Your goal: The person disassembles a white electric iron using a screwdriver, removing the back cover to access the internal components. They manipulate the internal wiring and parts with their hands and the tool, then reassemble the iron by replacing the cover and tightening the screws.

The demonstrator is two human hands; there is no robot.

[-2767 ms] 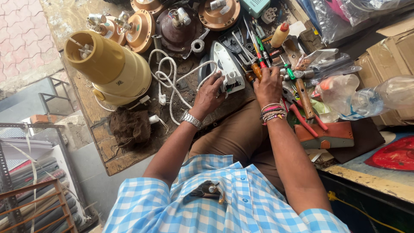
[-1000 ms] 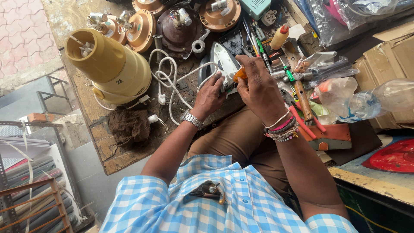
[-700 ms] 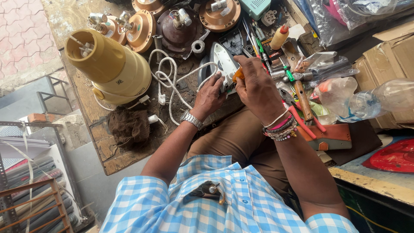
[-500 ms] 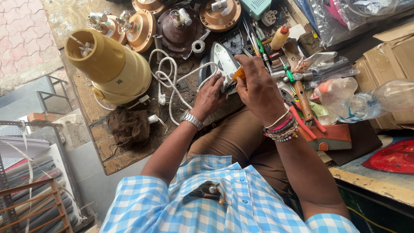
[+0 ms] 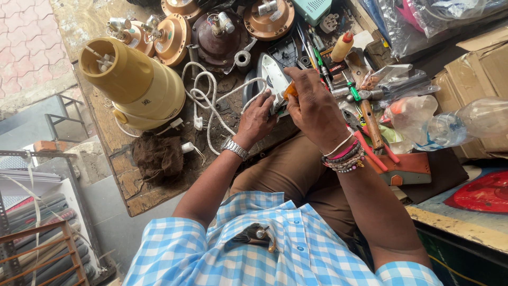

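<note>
Left hand (image 5: 257,117) is steadying the clothes iron (image 5: 273,79); right hand (image 5: 313,103), pinching an orange-handled screwdriver (image 5: 290,90), is apparently working a screw; steady aim needed next.

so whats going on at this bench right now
A person in a blue checked shirt sits at a cluttered wooden workbench, bent over a white clothes iron. The left hand steadies the iron at its near end, while the right hand holds an orange-handled tool against it. A white cord loops beside the iron, with a yellow mixer base, motor parts and screwdrivers spread around.
</note>
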